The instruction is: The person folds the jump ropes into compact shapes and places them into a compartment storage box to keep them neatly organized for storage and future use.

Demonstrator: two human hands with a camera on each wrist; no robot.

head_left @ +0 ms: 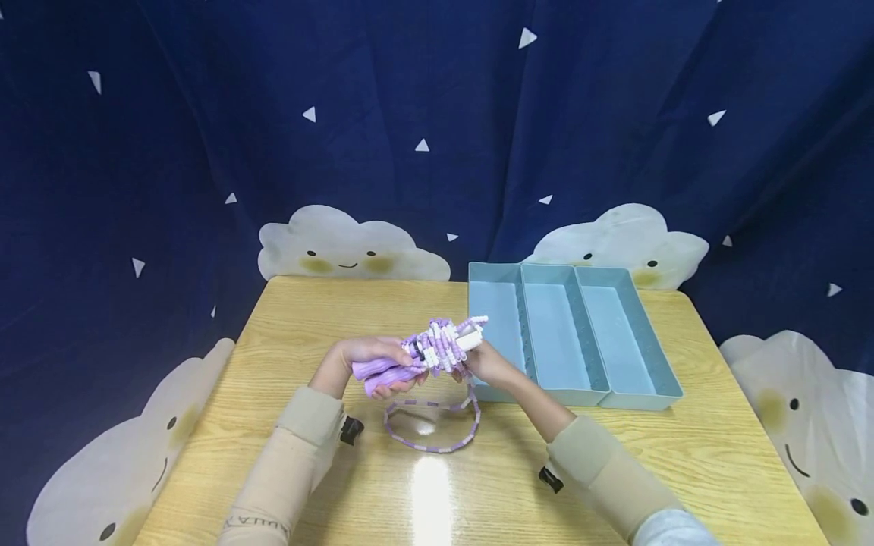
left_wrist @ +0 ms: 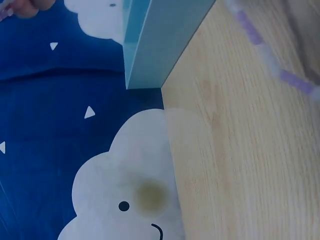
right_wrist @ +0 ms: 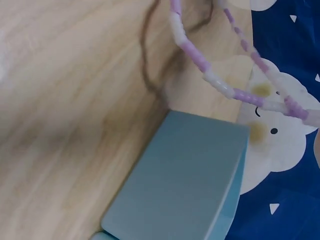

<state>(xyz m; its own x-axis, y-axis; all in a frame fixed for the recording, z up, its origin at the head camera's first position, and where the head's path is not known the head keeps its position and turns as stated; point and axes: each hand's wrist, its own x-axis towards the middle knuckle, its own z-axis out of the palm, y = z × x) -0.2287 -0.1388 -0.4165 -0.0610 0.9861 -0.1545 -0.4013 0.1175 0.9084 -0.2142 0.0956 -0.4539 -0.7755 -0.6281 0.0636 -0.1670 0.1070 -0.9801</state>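
Note:
A beaded jump rope in purple and white is bundled above the table, its beaded cord wound several times around its middle. My left hand grips the bundle by its two purple handles, thumb on top and fingers below. At the bundle's other end, my right hand holds the beaded cord, its fingers partly hidden behind the coils. A loose loop of cord hangs below the hands. In the right wrist view that hanging cord curves past a blue bin; the left wrist view catches a blurred length of it.
Three pale blue bins stand side by side on the right of the wooden table, the nearest one just beyond my right hand. Behind the table hangs a dark blue curtain with white triangles and smiling clouds.

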